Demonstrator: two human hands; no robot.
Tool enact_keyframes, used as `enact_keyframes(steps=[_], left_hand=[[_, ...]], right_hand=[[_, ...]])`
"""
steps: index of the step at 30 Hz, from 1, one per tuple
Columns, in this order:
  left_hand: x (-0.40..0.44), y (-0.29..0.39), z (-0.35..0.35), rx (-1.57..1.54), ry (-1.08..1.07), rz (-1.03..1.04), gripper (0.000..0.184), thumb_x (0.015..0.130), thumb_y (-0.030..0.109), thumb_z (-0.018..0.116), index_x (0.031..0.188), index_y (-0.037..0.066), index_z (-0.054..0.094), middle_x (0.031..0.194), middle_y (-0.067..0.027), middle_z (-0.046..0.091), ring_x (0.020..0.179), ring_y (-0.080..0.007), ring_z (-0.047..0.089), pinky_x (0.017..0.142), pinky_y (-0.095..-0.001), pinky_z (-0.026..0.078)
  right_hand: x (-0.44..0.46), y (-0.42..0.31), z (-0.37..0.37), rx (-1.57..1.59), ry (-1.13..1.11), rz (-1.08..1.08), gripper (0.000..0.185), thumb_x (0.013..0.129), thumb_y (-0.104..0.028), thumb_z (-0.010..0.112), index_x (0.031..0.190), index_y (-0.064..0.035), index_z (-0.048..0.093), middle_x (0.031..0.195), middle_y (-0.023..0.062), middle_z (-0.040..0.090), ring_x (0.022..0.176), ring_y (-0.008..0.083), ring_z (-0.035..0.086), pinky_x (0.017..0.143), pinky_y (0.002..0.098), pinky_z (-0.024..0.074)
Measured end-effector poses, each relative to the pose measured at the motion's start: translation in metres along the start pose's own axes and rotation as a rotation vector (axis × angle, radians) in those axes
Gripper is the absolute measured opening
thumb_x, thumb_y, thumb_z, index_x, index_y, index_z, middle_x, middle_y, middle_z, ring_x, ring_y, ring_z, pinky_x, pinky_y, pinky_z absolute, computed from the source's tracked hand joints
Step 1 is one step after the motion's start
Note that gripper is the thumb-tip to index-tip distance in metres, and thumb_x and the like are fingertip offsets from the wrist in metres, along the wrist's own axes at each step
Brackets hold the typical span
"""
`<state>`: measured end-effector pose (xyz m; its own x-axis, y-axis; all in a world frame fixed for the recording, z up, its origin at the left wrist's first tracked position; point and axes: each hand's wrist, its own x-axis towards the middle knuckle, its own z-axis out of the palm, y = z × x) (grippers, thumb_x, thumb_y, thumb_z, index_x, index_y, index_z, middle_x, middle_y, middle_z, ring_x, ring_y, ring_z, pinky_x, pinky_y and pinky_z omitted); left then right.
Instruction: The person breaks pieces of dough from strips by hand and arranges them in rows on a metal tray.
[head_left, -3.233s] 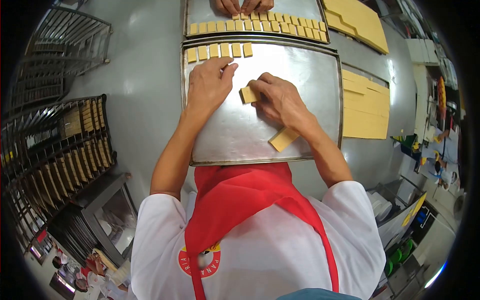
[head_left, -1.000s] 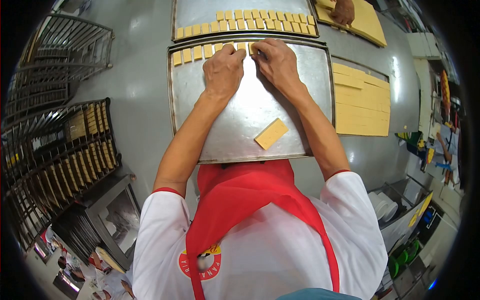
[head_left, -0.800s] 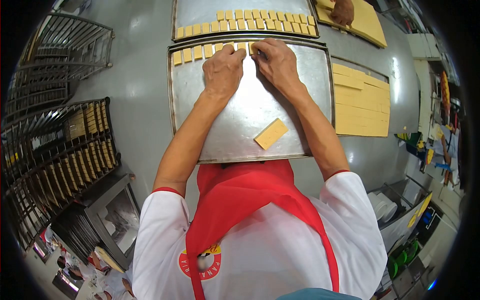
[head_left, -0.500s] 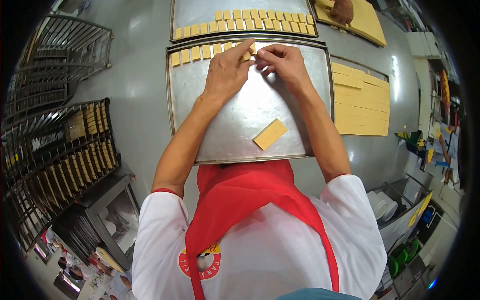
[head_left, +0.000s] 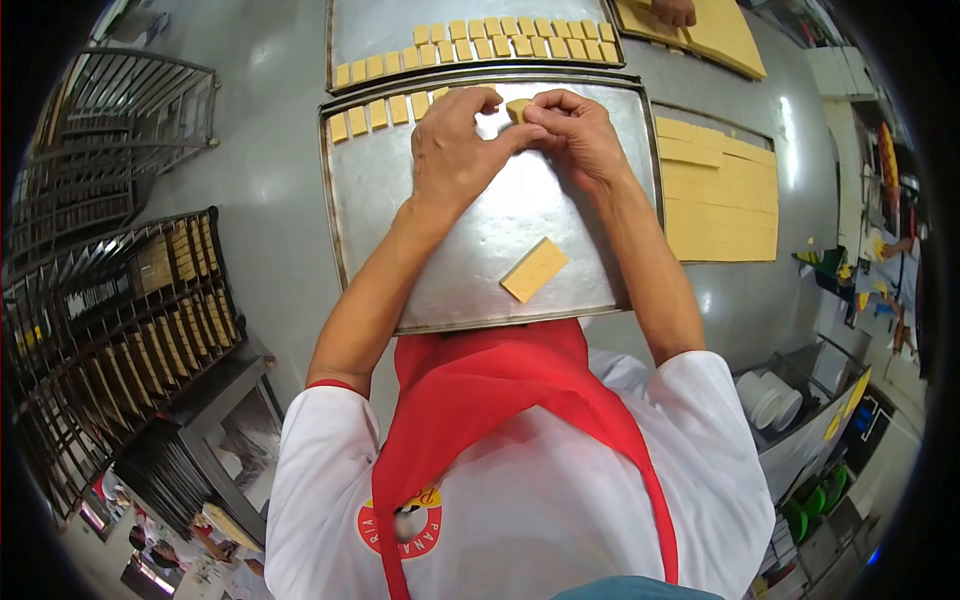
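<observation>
A metal baking tray (head_left: 450, 270) lies in front of me, with a row of small yellow dough pieces (head_left: 378, 113) along its far left edge. In my right hand (head_left: 585, 135), a dough piece (head_left: 517, 110) is pinched between thumb and fingers above the tray. My left hand (head_left: 450, 145) is beside it, palm down, thumb stretched toward the right fingertips and index finger curved away from the thumb. It partly covers the row. Nearer to me, a larger rectangular dough block (head_left: 535, 270) rests slantwise on the tray.
Another tray (head_left: 390, 25) with rows of dough pieces adjoins the far edge. To the right lie a cut dough sheet (head_left: 720, 215) and a thick slab (head_left: 725, 35), with another person's hand (head_left: 675, 12) on it. Metal racks (head_left: 110, 350) stand at the left.
My left thumb has swung out to the right, away from its index finger. The dough piece now shows at my right fingertips. The whole view has shifted slightly; the larger block stays put.
</observation>
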<state>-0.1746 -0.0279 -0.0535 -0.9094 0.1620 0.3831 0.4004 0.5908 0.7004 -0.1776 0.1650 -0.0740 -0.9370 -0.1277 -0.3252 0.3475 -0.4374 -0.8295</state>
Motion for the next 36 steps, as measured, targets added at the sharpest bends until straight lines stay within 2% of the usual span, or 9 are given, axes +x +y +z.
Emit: enact_keyframes(steps=[3, 10, 13, 15, 19, 25, 28, 33, 36], left_hand=[[0.004, 0.005, 0.001, -0.171, -0.151, -0.288, 0.043, 0.079, 0.035, 0.090, 0.101, 0.001, 0.076, 0.092, -0.0110, 0.077, 0.073, -0.0239, 0.071, 0.067, -0.0370, 0.056], [0.008, 0.007, 0.005, -0.314, -0.147, -0.327, 0.031, 0.089, 0.030, 0.080, 0.103, 0.002, 0.079, 0.089, -0.0138, 0.078, 0.075, -0.0223, 0.074, 0.067, -0.0380, 0.056], [0.009, 0.005, 0.009, -0.193, -0.223, -0.399, 0.029, 0.091, 0.025, 0.080, 0.110, 0.003, 0.081, 0.089, -0.0140, 0.080, 0.075, -0.0163, 0.073, 0.070, -0.0302, 0.056], [0.008, -0.008, 0.021, -0.013, 0.028, -0.021, 0.023, 0.092, 0.022, 0.078, 0.107, 0.005, 0.080, 0.091, -0.0133, 0.078, 0.075, -0.0233, 0.074, 0.067, -0.0348, 0.057], [0.005, -0.013, 0.032, 0.246, -0.006, 0.124, 0.014, 0.092, 0.018, 0.075, 0.101, 0.008, 0.079, 0.089, -0.0104, 0.073, 0.075, -0.0307, 0.072, 0.065, -0.0413, 0.056], [-0.001, -0.017, 0.041, 0.385, -0.108, 0.126, 0.006, 0.092, 0.016, 0.074, 0.094, 0.011, 0.077, 0.086, -0.0084, 0.065, 0.077, -0.0315, 0.071, 0.065, -0.0437, 0.056], [0.003, -0.018, 0.040, 0.309, -0.061, 0.165, 0.005, 0.085, 0.004, 0.067, 0.082, 0.006, 0.071, 0.085, -0.0134, 0.065, 0.073, -0.0356, 0.071, 0.065, -0.0474, 0.058], [0.007, -0.016, 0.037, 0.363, -0.142, 0.111, 0.011, 0.093, 0.020, 0.074, 0.098, 0.010, 0.078, 0.088, -0.0096, 0.067, 0.078, -0.0317, 0.071, 0.069, -0.0441, 0.056], [-0.004, -0.003, 0.014, 0.258, -0.165, 0.112, 0.018, 0.093, 0.024, 0.075, 0.102, 0.008, 0.078, 0.092, -0.0109, 0.070, 0.080, -0.0328, 0.071, 0.070, -0.0446, 0.056]], right_hand=[[-0.002, 0.001, 0.002, -0.012, 0.019, -0.032, 0.017, 0.092, -0.004, 0.079, 0.103, 0.0053, 0.071, 0.093, 0.0125, 0.074, 0.081, 0.0190, 0.074, 0.074, 0.0327, 0.0662], [-0.006, 0.000, 0.004, -0.149, 0.070, -0.118, 0.017, 0.096, -0.006, 0.076, 0.106, 0.0063, 0.073, 0.091, 0.0129, 0.075, 0.074, 0.0196, 0.074, 0.072, 0.0308, 0.0651], [-0.002, 0.005, 0.003, -0.211, 0.072, -0.202, 0.017, 0.098, -0.010, 0.075, 0.107, 0.0044, 0.074, 0.089, 0.0124, 0.076, 0.073, 0.0177, 0.073, 0.068, 0.0289, 0.0618], [0.001, 0.007, 0.002, -0.595, 0.208, -0.364, 0.017, 0.098, -0.013, 0.074, 0.107, 0.0017, 0.075, 0.091, 0.0113, 0.076, 0.075, 0.0155, 0.073, 0.065, 0.0296, 0.0581], [0.002, 0.005, -0.005, -1.257, 0.240, -0.830, 0.013, 0.090, -0.010, 0.076, 0.102, -0.0045, 0.075, 0.099, 0.0096, 0.073, 0.085, 0.0287, 0.073, 0.073, 0.0377, 0.0568], [0.002, 0.005, -0.008, -1.376, 0.169, -0.871, 0.009, 0.087, -0.009, 0.076, 0.095, -0.0071, 0.075, 0.097, 0.0095, 0.072, 0.089, 0.0319, 0.070, 0.078, 0.0433, 0.0555], [0.008, 0.006, -0.008, -1.364, 0.175, -0.857, 0.008, 0.087, -0.011, 0.076, 0.094, -0.0074, 0.075, 0.097, 0.0095, 0.073, 0.089, 0.0320, 0.070, 0.078, 0.0436, 0.0554], [0.008, 0.003, -0.008, -1.394, 0.163, -0.821, 0.013, 0.086, -0.013, 0.076, 0.098, -0.0070, 0.075, 0.097, 0.0115, 0.072, 0.089, 0.0331, 0.070, 0.079, 0.0438, 0.0555], [-0.025, -0.020, -0.003, -1.291, 0.052, -0.633, 0.033, 0.085, -0.012, 0.076, 0.117, -0.0071, 0.073, 0.103, 0.0140, 0.073, 0.096, 0.0363, 0.069, 0.085, 0.0439, 0.0560]])
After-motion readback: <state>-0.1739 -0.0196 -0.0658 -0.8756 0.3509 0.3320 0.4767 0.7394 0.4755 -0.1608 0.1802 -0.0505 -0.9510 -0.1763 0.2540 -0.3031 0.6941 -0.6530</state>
